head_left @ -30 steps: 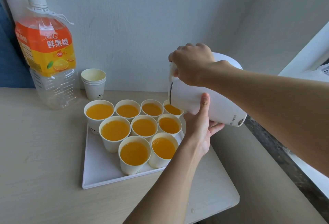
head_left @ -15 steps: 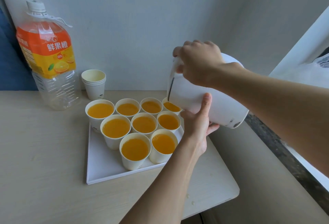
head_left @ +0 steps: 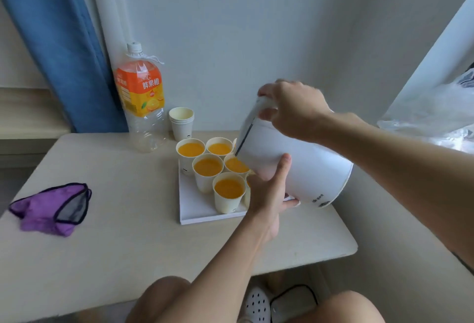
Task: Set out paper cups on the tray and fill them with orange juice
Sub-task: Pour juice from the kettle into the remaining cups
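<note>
Paper cups (head_left: 229,190) stand close together on the white tray (head_left: 195,207), and the tray sits in the middle of the table (head_left: 128,233). Setting out the cups looks done. Every cup I can see well has orange juice (head_left: 207,167) in it, nearly up to the top. So I think the job is almost over. The only cups that may need more are the ones on the 2 o'clock side of the tray. The jug (head_left: 295,168) hides them, so I cannot tell how full they are.

The jug is tipped, with its mouth low over the 1 o'clock corner of the tray. I cannot see any juice coming out. The right hand (head_left: 289,107) holds the jug's handle with curled fingers. The left hand (head_left: 269,194) is wide and flat, and it presses on the jug's side to hold it up.

Now the count. Five full cups show plainly. Bits of two more peek out, one behind the jug and one behind the left hand. There is one tray and one jug. One big bottle (head_left: 142,99) stands at 11 o'clock from the tray, and its clear lower part looks empty. One stack of spare cups (head_left: 181,123) stands just beside the bottle, but I cannot count how many are in it. One purple cloth (head_left: 48,209) lies at 9 o'clock, well apart from the tray.
</note>
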Demonstrator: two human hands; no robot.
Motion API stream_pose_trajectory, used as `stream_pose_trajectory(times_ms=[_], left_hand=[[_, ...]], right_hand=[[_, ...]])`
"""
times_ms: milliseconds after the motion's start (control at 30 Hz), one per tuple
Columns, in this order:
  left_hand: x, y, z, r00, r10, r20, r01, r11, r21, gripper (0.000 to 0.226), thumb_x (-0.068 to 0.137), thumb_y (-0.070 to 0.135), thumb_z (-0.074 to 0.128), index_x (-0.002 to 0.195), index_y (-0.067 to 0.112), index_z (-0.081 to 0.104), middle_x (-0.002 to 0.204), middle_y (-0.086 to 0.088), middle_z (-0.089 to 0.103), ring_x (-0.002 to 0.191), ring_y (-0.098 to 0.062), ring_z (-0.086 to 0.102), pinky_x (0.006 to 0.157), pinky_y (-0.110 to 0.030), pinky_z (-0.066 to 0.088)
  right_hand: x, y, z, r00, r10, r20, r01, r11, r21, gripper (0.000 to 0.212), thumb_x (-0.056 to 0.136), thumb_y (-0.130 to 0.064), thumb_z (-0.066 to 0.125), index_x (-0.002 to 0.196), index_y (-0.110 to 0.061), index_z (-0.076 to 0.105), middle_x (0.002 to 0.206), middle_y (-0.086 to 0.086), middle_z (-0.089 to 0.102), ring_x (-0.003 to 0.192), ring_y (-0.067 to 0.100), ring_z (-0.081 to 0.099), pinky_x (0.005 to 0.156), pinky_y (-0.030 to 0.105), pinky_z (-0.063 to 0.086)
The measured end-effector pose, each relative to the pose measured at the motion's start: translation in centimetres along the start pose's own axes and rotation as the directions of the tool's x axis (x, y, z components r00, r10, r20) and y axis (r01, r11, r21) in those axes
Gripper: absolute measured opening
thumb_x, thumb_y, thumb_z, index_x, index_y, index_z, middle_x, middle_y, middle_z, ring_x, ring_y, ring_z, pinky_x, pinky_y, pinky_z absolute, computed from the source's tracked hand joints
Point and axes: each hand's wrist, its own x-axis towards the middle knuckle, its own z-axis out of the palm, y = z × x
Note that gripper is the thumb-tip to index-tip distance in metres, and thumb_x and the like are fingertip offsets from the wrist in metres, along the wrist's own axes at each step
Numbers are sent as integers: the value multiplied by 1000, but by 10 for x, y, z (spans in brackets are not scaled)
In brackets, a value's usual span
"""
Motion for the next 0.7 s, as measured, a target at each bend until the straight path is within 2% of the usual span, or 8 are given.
stream_pose_trajectory(times_ms=[67,133,267,400,533,700], left_hand=[[-10,0,-7,1000,-24,-16,23,996,-84,96,65,58,86,145,28,44,130,-7,66,116,-37,67,87,-61,59],[-18,1,-11,998,-52,-20,47,984,-174,79,80,49,84,144,25,46,128,-11,66,114,-40,68,90,-63,57],[-25,4,-20,997,-77,-5,72,951,-300,62,88,42,76,139,21,49,125,-17,65,107,-39,70,85,-57,61],[-24,5,-22,992,-117,45,125,902,-414,72,81,47,80,138,16,50,127,-23,64,109,-41,69,90,-59,59],[-18,2,-22,985,-141,96,170,842,-511,79,79,50,84,140,13,51,131,-27,62,112,-45,69,93,-65,56],[-15,-2,-20,981,-154,121,195,816,-544,82,75,51,86,141,13,55,129,-27,64,113,-44,69,93,-63,56]], right_hand=[[0,-21,3,996,-83,27,84,996,-43,33,94,-31,60,127,-26,61,124,1,60,112,28,56,76,30,32],[2,-37,7,986,-156,51,160,983,-89,30,94,-29,59,124,-25,62,122,2,61,111,28,56,75,29,31],[7,-60,14,964,-250,89,260,956,-134,31,95,-29,59,125,-23,61,122,2,61,112,27,56,77,30,33],[10,-75,19,938,-318,140,342,916,-208,33,95,-30,57,127,-22,59,122,4,60,114,27,55,82,34,36],[10,-84,23,913,-374,165,408,860,-306,28,95,-24,53,121,-18,62,113,6,61,105,27,57,74,32,34],[8,-87,23,903,-383,192,428,836,-344,23,94,-21,53,114,-15,63,106,7,62,99,27,57,72,32,33]])
